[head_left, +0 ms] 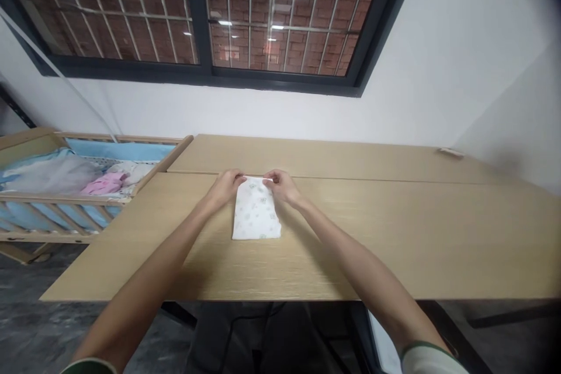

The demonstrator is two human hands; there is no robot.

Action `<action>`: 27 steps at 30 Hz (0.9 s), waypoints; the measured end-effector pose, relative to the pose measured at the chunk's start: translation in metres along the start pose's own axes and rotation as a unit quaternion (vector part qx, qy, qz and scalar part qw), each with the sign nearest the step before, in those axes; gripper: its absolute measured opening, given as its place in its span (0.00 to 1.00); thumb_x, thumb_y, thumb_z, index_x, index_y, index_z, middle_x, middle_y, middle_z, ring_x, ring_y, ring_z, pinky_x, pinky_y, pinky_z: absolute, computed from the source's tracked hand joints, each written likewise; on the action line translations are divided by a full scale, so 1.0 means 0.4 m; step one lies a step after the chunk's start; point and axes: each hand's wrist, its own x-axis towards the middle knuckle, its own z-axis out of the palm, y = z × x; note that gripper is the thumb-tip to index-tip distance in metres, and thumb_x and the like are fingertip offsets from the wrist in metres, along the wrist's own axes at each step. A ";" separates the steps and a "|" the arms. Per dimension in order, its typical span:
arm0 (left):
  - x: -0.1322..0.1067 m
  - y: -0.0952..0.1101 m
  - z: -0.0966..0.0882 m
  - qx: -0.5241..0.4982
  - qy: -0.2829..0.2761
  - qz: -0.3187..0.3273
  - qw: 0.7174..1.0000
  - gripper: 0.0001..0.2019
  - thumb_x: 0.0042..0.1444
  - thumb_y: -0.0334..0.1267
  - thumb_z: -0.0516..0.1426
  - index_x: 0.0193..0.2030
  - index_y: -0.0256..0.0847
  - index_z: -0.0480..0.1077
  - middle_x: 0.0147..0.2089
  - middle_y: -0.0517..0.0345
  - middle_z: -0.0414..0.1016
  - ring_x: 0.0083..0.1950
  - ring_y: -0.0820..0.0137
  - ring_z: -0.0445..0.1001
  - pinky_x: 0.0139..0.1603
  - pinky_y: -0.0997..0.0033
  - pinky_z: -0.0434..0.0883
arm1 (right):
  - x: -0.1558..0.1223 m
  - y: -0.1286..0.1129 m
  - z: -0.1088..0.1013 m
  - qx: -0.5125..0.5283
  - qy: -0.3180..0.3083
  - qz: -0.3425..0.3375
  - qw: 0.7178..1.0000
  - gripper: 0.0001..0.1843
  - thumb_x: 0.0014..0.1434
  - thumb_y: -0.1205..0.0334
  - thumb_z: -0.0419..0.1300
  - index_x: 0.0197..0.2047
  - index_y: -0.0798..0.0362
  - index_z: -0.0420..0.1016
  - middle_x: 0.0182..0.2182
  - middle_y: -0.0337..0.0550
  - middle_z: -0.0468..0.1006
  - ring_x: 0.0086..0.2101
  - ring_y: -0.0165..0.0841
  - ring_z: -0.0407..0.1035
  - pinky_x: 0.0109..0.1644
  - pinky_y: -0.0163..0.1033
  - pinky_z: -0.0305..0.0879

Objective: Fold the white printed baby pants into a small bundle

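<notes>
A small white cloth (256,213) with a faint printed pattern lies on the wooden table (372,234), folded into a narrow piece. Its far edge is pinched at both corners. My left hand (228,186) is closed on the far left corner, thumb and fingertips together. At the far right corner, my right hand (283,185) pinches the cloth in the same way. The near edge of the cloth rests toward me on the tabletop. What kind of cloth item it is, I cannot tell.
On the left stands a wooden crib (83,201) with blue lining, holding a pink cloth (105,183) and pale bedding. A second tabletop (307,158) adjoins the table along the wall, with a small white object (450,152) at its right. Above is a barred window (280,79).
</notes>
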 end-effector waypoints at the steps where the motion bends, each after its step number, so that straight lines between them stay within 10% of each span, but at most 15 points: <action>1: 0.014 -0.017 0.021 0.007 -0.005 -0.011 1.000 0.13 0.65 0.40 0.52 0.44 0.38 0.77 0.44 0.49 0.82 0.46 0.60 0.77 0.49 0.66 0.70 | 0.017 0.029 0.015 -0.011 0.013 0.007 1.000 0.09 0.56 0.60 0.64 0.39 0.54 0.75 0.33 0.41 0.77 0.31 0.30 0.69 0.34 0.34 0.66; 11: 0.014 -0.067 0.113 0.064 -0.024 -0.044 0.997 0.13 0.67 0.37 0.51 0.47 0.37 0.75 0.49 0.44 0.80 0.51 0.59 0.76 0.52 0.65 0.70 | 0.034 0.136 0.060 -0.083 0.027 0.028 0.996 0.05 0.55 0.67 0.64 0.37 0.55 0.74 0.36 0.44 0.79 0.35 0.31 0.72 0.43 0.38 0.68; 18: -0.196 0.058 0.120 0.160 -0.009 0.012 0.987 0.24 0.70 0.45 0.46 0.60 0.26 0.66 0.62 0.29 0.69 0.63 0.47 0.69 0.63 0.49 0.64 | 0.005 -0.011 0.009 -0.133 0.024 -0.133 0.982 0.22 0.69 0.56 0.52 0.63 0.56 0.65 0.56 0.57 0.75 0.53 0.40 0.72 0.58 0.48 0.67; 23: -0.400 0.115 0.180 0.231 -0.001 0.093 0.969 0.33 0.69 0.51 0.47 0.66 0.20 0.61 0.66 0.22 0.63 0.70 0.42 0.60 0.65 0.44 0.64 | -0.130 -0.187 0.031 -0.210 -0.201 -0.332 0.897 0.34 0.73 0.46 0.46 0.75 0.49 0.48 0.74 0.50 0.47 0.72 0.42 0.42 0.73 0.55 0.42; 27: -0.456 0.128 0.195 0.229 -0.047 0.091 0.968 0.22 0.70 0.47 0.47 0.54 0.33 0.74 0.53 0.35 0.78 0.57 0.46 0.74 0.58 0.43 0.70 | -0.225 -0.186 0.089 -0.174 -0.396 -0.332 0.838 0.32 0.74 0.49 0.44 0.77 0.46 0.44 0.75 0.42 0.40 0.73 0.37 0.35 0.75 0.49 0.35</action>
